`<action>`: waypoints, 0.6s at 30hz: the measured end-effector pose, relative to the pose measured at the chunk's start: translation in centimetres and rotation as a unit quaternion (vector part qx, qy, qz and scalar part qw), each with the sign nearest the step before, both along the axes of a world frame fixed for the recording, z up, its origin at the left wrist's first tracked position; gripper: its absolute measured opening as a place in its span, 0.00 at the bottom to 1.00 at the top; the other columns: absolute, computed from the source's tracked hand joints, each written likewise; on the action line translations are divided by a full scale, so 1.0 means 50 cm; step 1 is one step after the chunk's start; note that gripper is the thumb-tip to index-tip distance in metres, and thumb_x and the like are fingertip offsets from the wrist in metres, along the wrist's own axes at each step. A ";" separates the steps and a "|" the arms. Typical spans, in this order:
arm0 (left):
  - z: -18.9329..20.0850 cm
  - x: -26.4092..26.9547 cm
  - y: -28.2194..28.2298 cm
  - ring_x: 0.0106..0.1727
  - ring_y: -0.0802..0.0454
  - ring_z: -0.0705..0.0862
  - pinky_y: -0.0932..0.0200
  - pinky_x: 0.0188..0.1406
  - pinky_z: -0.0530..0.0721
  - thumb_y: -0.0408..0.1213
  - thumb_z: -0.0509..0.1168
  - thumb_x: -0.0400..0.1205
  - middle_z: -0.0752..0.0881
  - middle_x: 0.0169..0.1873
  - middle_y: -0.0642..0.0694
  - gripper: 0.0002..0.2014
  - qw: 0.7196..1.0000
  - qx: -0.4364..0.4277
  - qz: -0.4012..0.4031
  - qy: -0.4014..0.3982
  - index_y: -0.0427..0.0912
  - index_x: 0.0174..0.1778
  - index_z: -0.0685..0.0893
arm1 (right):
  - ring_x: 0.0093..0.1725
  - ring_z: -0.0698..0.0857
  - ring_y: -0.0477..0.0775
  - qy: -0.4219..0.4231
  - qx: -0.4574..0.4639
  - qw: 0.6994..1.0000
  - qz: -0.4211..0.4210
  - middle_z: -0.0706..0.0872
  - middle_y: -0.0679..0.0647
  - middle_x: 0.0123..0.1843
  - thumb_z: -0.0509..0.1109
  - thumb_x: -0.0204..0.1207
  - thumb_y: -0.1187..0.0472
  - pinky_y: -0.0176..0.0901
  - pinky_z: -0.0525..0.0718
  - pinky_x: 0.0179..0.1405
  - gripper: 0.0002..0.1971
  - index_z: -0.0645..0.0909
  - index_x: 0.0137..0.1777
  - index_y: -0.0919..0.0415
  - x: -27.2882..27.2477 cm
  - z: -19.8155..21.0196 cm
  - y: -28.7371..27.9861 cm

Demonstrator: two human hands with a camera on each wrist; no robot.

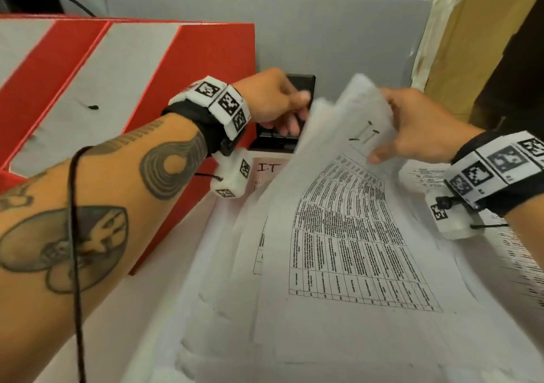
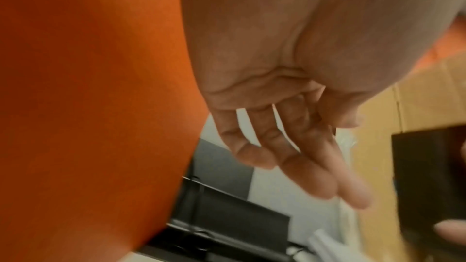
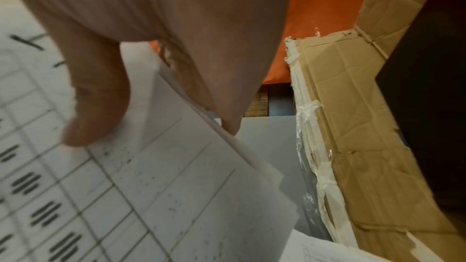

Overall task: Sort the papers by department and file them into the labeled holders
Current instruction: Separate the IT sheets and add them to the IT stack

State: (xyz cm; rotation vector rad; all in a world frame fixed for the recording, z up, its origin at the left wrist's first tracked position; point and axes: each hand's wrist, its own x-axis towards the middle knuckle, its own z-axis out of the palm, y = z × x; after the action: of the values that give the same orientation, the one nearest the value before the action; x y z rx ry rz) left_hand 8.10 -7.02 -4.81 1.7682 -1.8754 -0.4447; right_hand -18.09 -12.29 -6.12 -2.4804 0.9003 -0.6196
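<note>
A stack of printed sheets [image 1: 347, 235] with a table on top and "IT" handwritten near its upper edge is lifted at its far end. My right hand [image 1: 382, 135] pinches that end, thumb on the top sheet and fingers underneath; the right wrist view shows the same pinch of the right hand [image 3: 156, 127] on the papers [image 3: 151, 196]. A black holder [image 1: 303, 81] stands behind, with a white "I.T" label [image 1: 268, 167] in front of it. My left hand [image 1: 297, 113] is at the holder's mouth with fingers [image 2: 315, 176] extended, holding nothing.
Red and grey boxes [image 1: 206, 59] stand close on the left, against my left forearm. A grey partition [image 1: 323, 29] closes the back. A taped cardboard box [image 1: 471, 44] rises at the right. More printed sheets [image 1: 424, 176] lie under my right wrist.
</note>
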 end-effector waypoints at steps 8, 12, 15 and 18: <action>-0.091 0.001 -0.031 0.49 0.46 0.89 0.50 0.51 0.91 0.52 0.82 0.73 0.90 0.44 0.47 0.16 0.919 0.171 0.064 -0.350 0.46 0.39 0.85 | 0.43 0.92 0.57 0.006 0.004 0.998 0.058 0.93 0.55 0.40 0.86 0.61 0.78 0.55 0.89 0.51 0.17 0.91 0.35 0.53 -0.041 -0.009 -0.026; -0.073 0.009 -0.030 0.44 0.44 0.89 0.48 0.49 0.92 0.46 0.82 0.74 0.91 0.48 0.43 0.19 0.928 0.128 0.077 -0.341 0.39 0.55 0.89 | 0.48 0.94 0.45 -0.018 0.011 0.999 0.035 0.95 0.47 0.45 0.85 0.63 0.78 0.42 0.92 0.51 0.17 0.92 0.49 0.62 -0.044 -0.002 -0.016; -0.055 0.012 -0.022 0.46 0.43 0.90 0.48 0.47 0.92 0.45 0.81 0.77 0.91 0.45 0.43 0.17 0.930 0.105 0.073 -0.343 0.38 0.56 0.91 | 0.53 0.94 0.54 -0.007 0.012 1.000 0.023 0.96 0.54 0.52 0.85 0.65 0.75 0.60 0.92 0.58 0.17 0.92 0.54 0.65 -0.038 -0.002 -0.018; -0.020 -0.005 -0.007 0.43 0.45 0.89 0.51 0.44 0.90 0.44 0.78 0.79 0.92 0.41 0.46 0.11 0.939 0.086 0.042 -0.331 0.41 0.51 0.93 | 0.52 0.94 0.55 0.027 0.012 1.000 0.010 0.96 0.51 0.51 0.87 0.65 0.69 0.65 0.90 0.60 0.16 0.93 0.53 0.59 -0.012 -0.006 -0.013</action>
State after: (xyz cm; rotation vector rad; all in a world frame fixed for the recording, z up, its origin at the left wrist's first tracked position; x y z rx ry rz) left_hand 7.84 -7.37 -5.80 2.3087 -2.2305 0.0450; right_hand -18.70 -12.96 -6.43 -2.4932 0.8957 -0.5337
